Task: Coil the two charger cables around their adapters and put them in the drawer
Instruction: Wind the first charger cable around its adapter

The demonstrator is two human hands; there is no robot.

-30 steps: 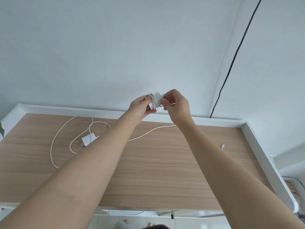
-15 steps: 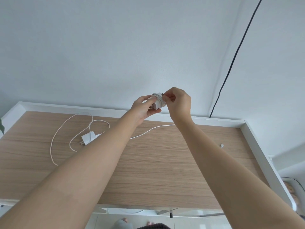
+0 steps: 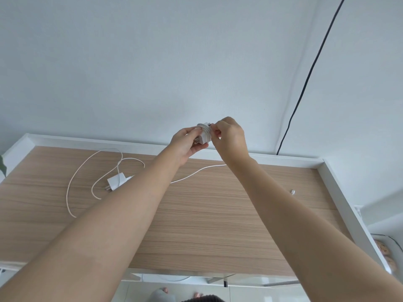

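Note:
Above the far edge of the wooden desk [image 3: 218, 225] I hold a white adapter [image 3: 205, 136] with its cable wound around it. My left hand [image 3: 187, 144] grips the adapter body from the left. My right hand [image 3: 229, 138] pinches the cable's end plug against the coil at the top. A second white adapter [image 3: 115, 182] lies on the desk at the left, its cable [image 3: 87, 171] spread in loose loops. Another stretch of that cable [image 3: 196, 172] runs right behind my arms, and a small plug tip [image 3: 293, 191] lies on the desk at the right. No drawer shows.
The desk has a raised white rim [image 3: 340, 192] along the back and right side. A black cord [image 3: 305, 79] runs down the wall into the corner. A green leaf [image 3: 3, 166] pokes in at the far left. Pale floor shows below the desk's front edge.
The loose tail of the held cable has been wound in; my right hand has shifted up to press the plug end onto the coil. The adapter on the desk has not moved.

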